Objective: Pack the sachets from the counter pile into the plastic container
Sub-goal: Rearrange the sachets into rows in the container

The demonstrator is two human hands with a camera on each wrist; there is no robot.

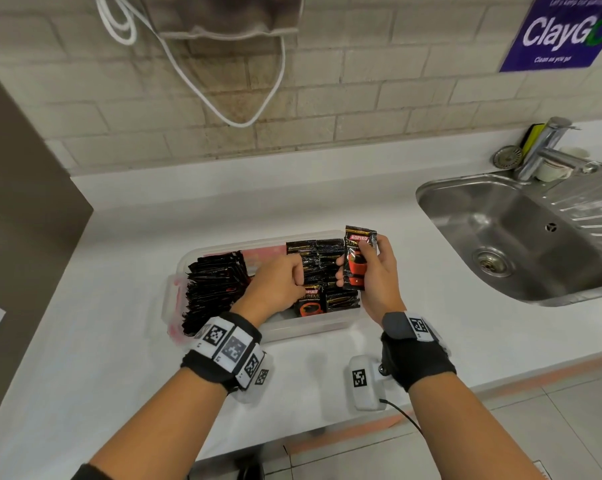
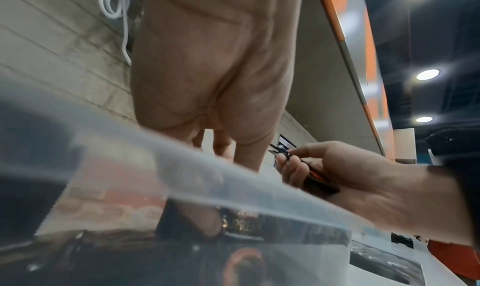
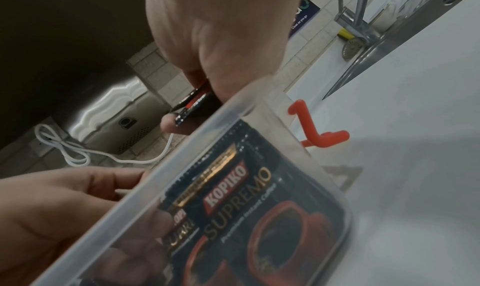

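1. Both forearms reach in from the near edge of the white counter (image 1: 431,306), each wearing a black wristband with printed square markers.
2. Left hand (image 1: 275,282) hovers low over the middle of the clear plastic container (image 1: 292,332), knuckles up and fingers curled downward; whether they pinch a sachet cannot be told, since the fingertips are hidden in the head view and the left wrist view shows only the palm above the container rim.
3. Right hand (image 1: 372,268) is raised above the container's right end, palm turned leftward, fingers and thumb wrapped round a small bunch of Kopiko sachets (image 1: 356,258) held upright; the right wrist view shows at least two edges in the grip.
4. Inside the container, a dense row of sachets (image 1: 216,289) stands on edge at the left end, too tightly packed to count.
5. Right of that row, flat sachets (image 1: 327,271) lie overlapping in the right half; their number is unclear.
6. One container is present, with red clips at its left end.
7. Open counter lies left, behind and right of the container.
8. One steel sink (image 1: 521,233) sits well apart at the far right, with a tap (image 1: 549,147) behind it.
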